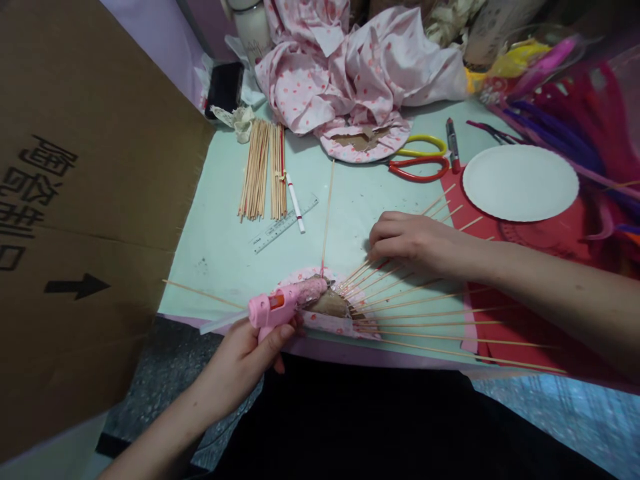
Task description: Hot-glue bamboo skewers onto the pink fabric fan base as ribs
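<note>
My left hand is closed around the grip of a pink hot glue gun, with a clear glue stick poking out of its back. Its nozzle reaches over a cardboard piece edged with pink dotted fabric, lying near the table's front edge. Several thin wooden sticks fan out to the right from that piece; one more points away from me and another lies to the left. My right hand rests above the fan, fingers curled and pinched at a stick. Its fingertips partly hide what they grip.
Behind lie bundled wooden sticks, a clear ruler, a white pen and red-and-yellow scissors. Crumpled pink fabric is at the back. A white plate sits on red sheets at right. A large cardboard box borders the left.
</note>
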Tool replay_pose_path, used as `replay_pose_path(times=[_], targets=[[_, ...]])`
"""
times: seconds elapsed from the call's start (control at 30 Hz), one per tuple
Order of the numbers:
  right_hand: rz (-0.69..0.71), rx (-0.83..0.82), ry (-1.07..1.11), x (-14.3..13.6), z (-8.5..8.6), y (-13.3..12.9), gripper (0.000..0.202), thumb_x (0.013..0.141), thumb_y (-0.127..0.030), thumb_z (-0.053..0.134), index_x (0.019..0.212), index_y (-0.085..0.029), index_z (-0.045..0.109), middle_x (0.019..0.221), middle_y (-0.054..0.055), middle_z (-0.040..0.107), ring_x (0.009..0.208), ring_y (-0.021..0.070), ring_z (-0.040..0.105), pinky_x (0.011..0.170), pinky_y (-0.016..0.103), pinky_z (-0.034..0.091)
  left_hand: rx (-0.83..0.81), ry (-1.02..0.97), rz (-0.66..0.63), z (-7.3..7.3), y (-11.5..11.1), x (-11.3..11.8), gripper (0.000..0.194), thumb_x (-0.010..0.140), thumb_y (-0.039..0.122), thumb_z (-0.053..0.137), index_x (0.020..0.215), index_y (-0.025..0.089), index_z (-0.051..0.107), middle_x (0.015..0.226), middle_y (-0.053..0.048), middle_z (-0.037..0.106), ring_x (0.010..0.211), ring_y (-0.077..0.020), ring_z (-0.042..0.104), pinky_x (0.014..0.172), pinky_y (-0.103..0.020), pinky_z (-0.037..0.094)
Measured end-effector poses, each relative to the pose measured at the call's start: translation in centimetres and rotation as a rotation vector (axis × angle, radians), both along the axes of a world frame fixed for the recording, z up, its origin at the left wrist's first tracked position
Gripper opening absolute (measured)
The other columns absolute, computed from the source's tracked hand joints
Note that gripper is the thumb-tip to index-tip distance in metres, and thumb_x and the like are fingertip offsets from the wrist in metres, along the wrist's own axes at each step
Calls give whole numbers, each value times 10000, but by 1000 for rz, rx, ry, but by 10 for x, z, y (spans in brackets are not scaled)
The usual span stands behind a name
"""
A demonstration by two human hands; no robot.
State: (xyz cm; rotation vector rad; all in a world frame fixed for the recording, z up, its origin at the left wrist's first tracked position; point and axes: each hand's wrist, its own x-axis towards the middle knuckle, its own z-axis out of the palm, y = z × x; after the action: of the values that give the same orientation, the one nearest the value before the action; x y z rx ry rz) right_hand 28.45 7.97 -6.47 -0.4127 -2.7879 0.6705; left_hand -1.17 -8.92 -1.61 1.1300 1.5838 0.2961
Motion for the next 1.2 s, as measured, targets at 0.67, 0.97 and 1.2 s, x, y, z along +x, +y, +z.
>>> replay_pose_path(times=[0.67,0.97,1.2], targets=[[91,10,-41,-3,0,10,202,976,-157,500,908,-158,691,898,76,639,895,189,502,733,299,391,26,28,38,3,2,7,487,882,606,514,792,168,709,543,4,585,537,-164,529,524,-247,398],[70,81,-77,-15,2,1,203,953,-134,552,1126,-166,653,1039,74,684,943,184,566,798,322,423,47,7,124,-8,-2,5,498,851,637,568,891,188,778,562,-12,683,506,-168,572,519,-245,454],[104,174,-134,-23,-1,3,137,949,-157,580,1060,-186,654,987,49,681,853,171,556,691,302,393,69,-27,237,-10,-3,6,500,804,657,619,914,206,804,787,-62,783,495,-160,568,493,-250,489]])
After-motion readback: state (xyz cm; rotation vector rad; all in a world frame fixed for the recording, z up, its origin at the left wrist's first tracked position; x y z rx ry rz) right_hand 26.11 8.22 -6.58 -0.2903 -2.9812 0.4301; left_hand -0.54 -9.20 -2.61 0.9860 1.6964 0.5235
